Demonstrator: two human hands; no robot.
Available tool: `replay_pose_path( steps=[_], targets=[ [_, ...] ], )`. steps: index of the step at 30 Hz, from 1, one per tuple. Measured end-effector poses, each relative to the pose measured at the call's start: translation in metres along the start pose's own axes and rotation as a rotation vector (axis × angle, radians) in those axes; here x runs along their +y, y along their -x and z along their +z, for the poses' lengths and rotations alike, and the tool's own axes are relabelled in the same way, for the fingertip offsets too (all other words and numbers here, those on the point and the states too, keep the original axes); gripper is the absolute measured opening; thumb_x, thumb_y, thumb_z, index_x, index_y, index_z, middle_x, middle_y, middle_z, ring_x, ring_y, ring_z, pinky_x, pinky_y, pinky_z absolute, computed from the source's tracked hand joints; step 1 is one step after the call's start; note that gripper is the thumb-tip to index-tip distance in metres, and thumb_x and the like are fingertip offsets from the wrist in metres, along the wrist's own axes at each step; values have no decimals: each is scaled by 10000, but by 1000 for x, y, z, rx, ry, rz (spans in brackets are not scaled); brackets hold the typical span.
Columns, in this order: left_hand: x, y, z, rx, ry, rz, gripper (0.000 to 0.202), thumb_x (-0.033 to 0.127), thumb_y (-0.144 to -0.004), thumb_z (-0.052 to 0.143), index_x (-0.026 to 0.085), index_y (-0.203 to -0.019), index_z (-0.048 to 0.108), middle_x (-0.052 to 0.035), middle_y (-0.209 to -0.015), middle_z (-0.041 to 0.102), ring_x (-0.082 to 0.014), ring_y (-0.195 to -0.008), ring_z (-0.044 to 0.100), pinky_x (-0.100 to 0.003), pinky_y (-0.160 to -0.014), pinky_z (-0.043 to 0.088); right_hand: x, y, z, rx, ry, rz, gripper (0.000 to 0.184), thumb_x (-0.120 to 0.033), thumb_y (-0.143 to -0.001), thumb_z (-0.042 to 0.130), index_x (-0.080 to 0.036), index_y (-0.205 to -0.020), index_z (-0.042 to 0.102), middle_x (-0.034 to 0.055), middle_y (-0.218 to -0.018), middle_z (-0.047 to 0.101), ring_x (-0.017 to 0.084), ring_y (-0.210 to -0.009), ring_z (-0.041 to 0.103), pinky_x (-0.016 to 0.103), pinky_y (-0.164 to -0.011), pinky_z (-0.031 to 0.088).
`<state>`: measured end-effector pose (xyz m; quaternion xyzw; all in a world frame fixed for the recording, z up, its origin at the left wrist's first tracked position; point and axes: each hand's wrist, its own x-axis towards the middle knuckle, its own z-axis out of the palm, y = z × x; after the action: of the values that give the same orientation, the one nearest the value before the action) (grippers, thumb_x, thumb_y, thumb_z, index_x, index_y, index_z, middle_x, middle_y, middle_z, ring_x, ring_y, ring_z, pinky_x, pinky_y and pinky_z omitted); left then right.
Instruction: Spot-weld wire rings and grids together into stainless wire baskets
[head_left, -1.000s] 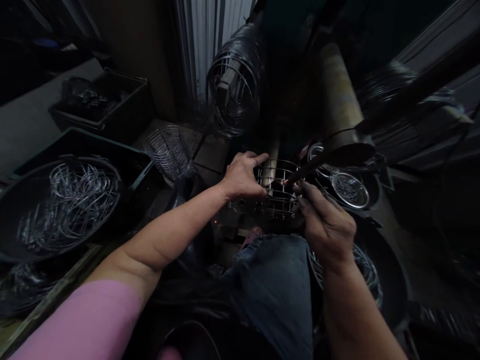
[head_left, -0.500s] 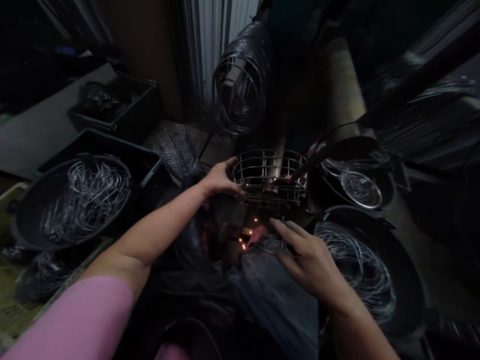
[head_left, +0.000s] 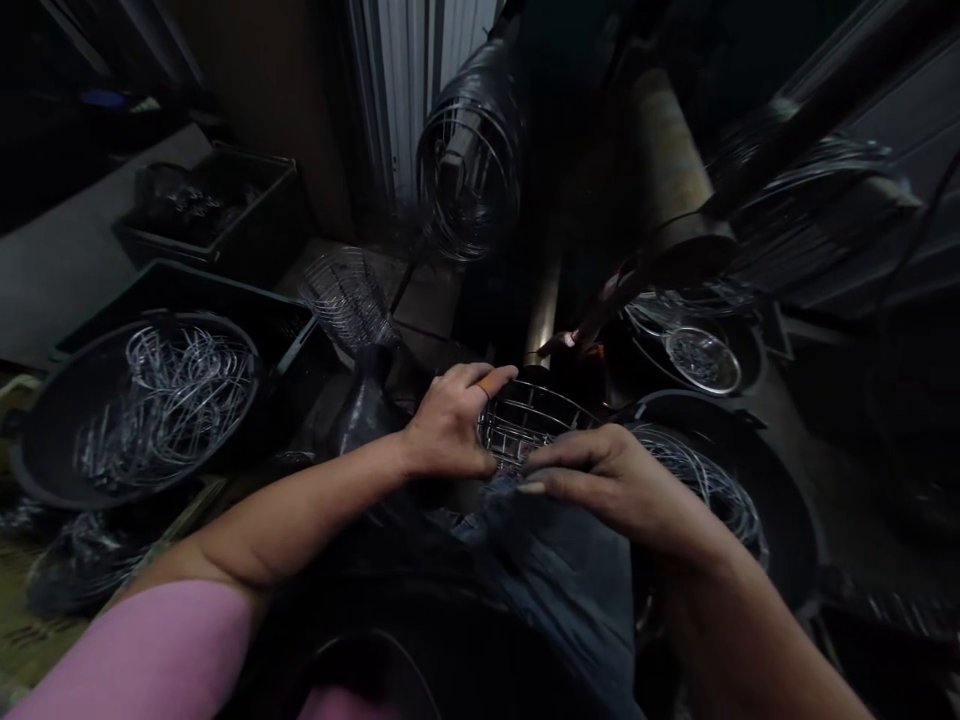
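A wire basket (head_left: 536, 410) with rounded ends sits low in front of me, below the metal machine arm. My left hand (head_left: 454, 425) grips its left end, with the thumb on the near side and a band around one finger. At the basket's near right side, my right hand (head_left: 589, 465) has its thumb and fingers closed on the near edge; the exact contact is partly hidden. Just beyond the basket, the arm's coppery tip (head_left: 570, 340) meets or nearly meets a pale metal rod (head_left: 546, 305). Dark blue cloth (head_left: 562, 580) lies under the right hand.
Black basins of bent wire stand on the left (head_left: 45, 450) and right (head_left: 795, 500). Behind the right one is another container with a round wire-mesh piece (head_left: 703, 360). A wire coil (head_left: 469, 170) hangs ahead. Stacked wire frames (head_left: 349, 300) and a crate (head_left: 210, 250) stand left.
The basket has come down and toward me, away from the machine tip. My right hand has moved from open beside it to closing on its near edge. The orange sparks have gone.
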<state>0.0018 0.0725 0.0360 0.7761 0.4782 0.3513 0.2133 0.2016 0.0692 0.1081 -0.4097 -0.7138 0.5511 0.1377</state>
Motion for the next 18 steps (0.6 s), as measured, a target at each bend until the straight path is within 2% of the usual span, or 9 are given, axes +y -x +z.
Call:
replay_pose_path(
  steps=[2, 4, 6, 8, 9, 11, 13, 15, 18],
  targets=[
    [0, -1, 6, -19, 22, -46, 922, 358, -492, 783, 170, -1348, 495, -136, -1251, 560, -318, -1119, 557, -477, -971, 483, 2, 12, -6, -17, -33, 36, 99, -280, -782, 730, -195, -787, 780, 12, -729, 725, 164, -664, 673, 213, -601, 531],
    [-1, -2, 7, -10, 57, -98, 940, 341, -473, 788, 164, -1349, 499, -131, -1239, 560, -314, -1117, 556, -469, -979, 483, 13, 31, -10, 64, 21, 23, 103, -303, -774, 738, -217, -807, 787, 20, -739, 732, 171, -651, 681, 222, -595, 541],
    [-2, -4, 7, 0, 89, -135, 953, 320, -451, 794, 149, -1344, 508, -126, -1217, 565, -307, -1107, 558, -454, -987, 482, 38, 54, -10, 232, 154, 3, 135, -342, -778, 722, -239, -832, 791, 35, -761, 739, 191, -645, 691, 246, -583, 555],
    [-4, -6, 6, 1, 109, -160, 960, 297, -432, 792, 136, -1338, 517, -123, -1200, 567, -300, -1096, 560, -440, -992, 480, 72, 77, -6, 357, 253, 66, 162, -363, -764, 713, -228, -807, 793, 59, -757, 742, 228, -649, 703, 279, -573, 567],
    [-5, -7, 6, -3, 111, -171, 959, 295, -428, 790, 134, -1335, 521, -123, -1195, 566, -300, -1093, 560, -440, -992, 480, 89, 88, -4, 320, 245, 142, 167, -372, -757, 713, -225, -772, 792, 59, -746, 741, 238, -652, 706, 283, -559, 567],
    [-6, -8, 7, -10, 108, -184, 957, 299, -425, 785, 141, -1332, 524, -122, -1192, 562, -303, -1095, 557, -445, -993, 477, 111, 105, -1, 105, 151, 286, 181, -388, -749, 716, -223, -725, 785, 37, -706, 732, 226, -627, 694, 273, -551, 559],
    [-5, -8, 10, -23, 101, -180, 958, 301, -426, 782, 154, -1336, 519, -118, -1200, 559, -306, -1103, 553, -454, -993, 473, 110, 114, -2, -60, 38, 365, 155, -364, -737, 737, -216, -726, 781, 20, -697, 718, 196, -607, 671, 246, -541, 539],
    [-1, -7, 13, -42, 89, -169, 965, 304, -431, 783, 151, -1344, 509, -125, -1214, 557, -314, -1113, 547, -467, -993, 467, 90, 114, -6, -93, -62, 356, 109, -311, -713, 769, -206, -742, 776, 15, -708, 699, 172, -604, 645, 226, -541, 517],
    [4, -5, 14, -46, 59, -144, 964, 311, -443, 782, 152, -1351, 500, -132, -1231, 556, -326, -1129, 535, -490, -987, 458, 57, 99, -13, -88, -104, 216, 105, -290, -728, 761, -193, -692, 747, 8, -659, 654, 157, -615, 609, 223, -573, 495]
  ],
)
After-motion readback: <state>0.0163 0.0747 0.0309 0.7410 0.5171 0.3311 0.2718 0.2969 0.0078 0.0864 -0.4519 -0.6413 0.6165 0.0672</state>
